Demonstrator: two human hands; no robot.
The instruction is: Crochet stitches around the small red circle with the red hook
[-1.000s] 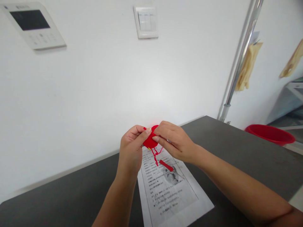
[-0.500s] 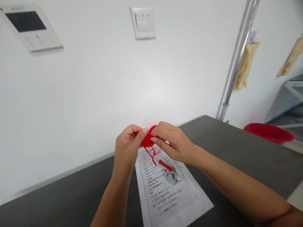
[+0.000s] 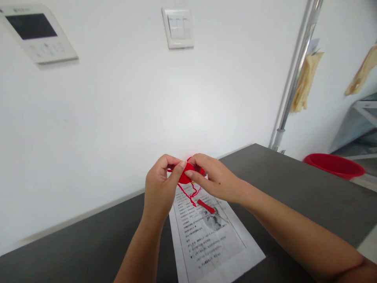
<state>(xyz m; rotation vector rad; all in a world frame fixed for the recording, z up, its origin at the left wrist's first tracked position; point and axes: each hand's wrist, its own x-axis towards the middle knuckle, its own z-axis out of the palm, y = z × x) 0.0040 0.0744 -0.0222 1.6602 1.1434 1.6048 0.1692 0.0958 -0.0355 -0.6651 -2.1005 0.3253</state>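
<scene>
Between my two hands is a small red pouch-like piece of fabric (image 3: pixel 184 179), much of it covered by my fingers. My left hand (image 3: pixel 160 177) pinches its left side with thumb and forefinger. On the other side, my right hand (image 3: pixel 210 175) grips it with the thumb across its front. Red cord (image 3: pixel 188 193) dangles below the piece, and a small yellow spot shows at its lower edge. Under the hands lies a printed sheet (image 3: pixel 206 251) with a grey picture. A red-handled tool (image 3: pixel 206 206) with a thin metal shaft rests on the sheet.
The dark tabletop (image 3: pixel 282 188) meets a white wall (image 3: pixel 118 98). A switch plate (image 3: pixel 178 28) and an intercom panel (image 3: pixel 37 33) are mounted there. A metal pole (image 3: pixel 300 70), hanging yellow gloves (image 3: pixel 306 80) and a red basin (image 3: pixel 332 165) are to the right.
My right thumb and fingers have shifted slightly left and closed over the red piece, nearer my left hand. The cord hangs a little differently; the sheet and tool have stayed put.
</scene>
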